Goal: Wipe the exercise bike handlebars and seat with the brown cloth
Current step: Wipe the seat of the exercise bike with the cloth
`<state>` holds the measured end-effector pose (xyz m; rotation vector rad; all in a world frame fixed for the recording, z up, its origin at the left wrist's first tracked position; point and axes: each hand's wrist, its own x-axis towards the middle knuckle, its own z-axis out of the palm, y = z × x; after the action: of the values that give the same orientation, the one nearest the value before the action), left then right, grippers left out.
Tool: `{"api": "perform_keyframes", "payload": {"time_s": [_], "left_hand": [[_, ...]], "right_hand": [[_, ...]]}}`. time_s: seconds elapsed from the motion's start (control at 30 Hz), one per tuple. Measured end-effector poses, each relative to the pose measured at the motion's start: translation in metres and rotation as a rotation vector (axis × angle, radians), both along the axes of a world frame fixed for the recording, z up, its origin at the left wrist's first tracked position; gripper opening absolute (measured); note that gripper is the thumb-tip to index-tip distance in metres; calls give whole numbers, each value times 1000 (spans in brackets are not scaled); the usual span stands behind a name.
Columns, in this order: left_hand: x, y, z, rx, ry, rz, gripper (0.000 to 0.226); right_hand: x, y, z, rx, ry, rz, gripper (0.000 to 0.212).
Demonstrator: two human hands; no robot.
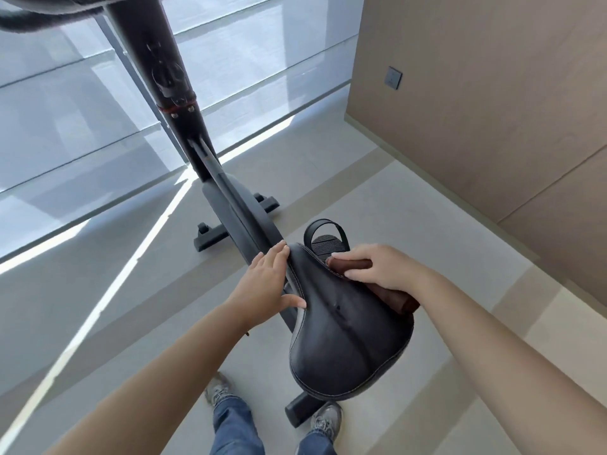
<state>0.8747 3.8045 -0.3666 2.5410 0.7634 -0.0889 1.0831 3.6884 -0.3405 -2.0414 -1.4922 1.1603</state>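
The black padded bike seat (pixel 348 339) fills the lower middle of the view. My right hand (pixel 374 266) presses the folded brown cloth (pixel 394 297) against the seat's upper right edge near the nose. My left hand (pixel 267 284) rests flat on the seat's left side at the nose, fingers spread, thumb on the seat's edge. The black handlebar (pixel 42 11) crosses the top left corner, partly cut off. The bike's stem (pixel 164 60) runs down from it to the frame.
A strapped pedal (pixel 325 239) shows just beyond the seat. The bike's front foot bar (pixel 236 221) and rear foot bar (pixel 300 410) stand on the grey floor. My two shoes (pixel 323 420) are below. A glass wall is left, a wood wall with a socket (pixel 393 77) right.
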Motion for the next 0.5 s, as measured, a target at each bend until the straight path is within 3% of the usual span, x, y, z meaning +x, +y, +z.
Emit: {"api": "perform_keyframes", "payload": {"time_s": [0.13, 0.23, 0.37, 0.5], "left_hand": [[3, 6, 4, 110, 24, -160, 102], [13, 16, 7, 136, 37, -302, 100], [31, 32, 9, 166, 69, -522, 100], [46, 43, 7, 133, 90, -686, 102]], "right_hand": [[2, -10, -3, -5, 16, -119, 37], [-2, -51, -5, 135, 117, -399, 43], [-32, -86, -18, 386, 110, -795, 47], [-28, -77, -14, 258, 176, -881, 38]]}}
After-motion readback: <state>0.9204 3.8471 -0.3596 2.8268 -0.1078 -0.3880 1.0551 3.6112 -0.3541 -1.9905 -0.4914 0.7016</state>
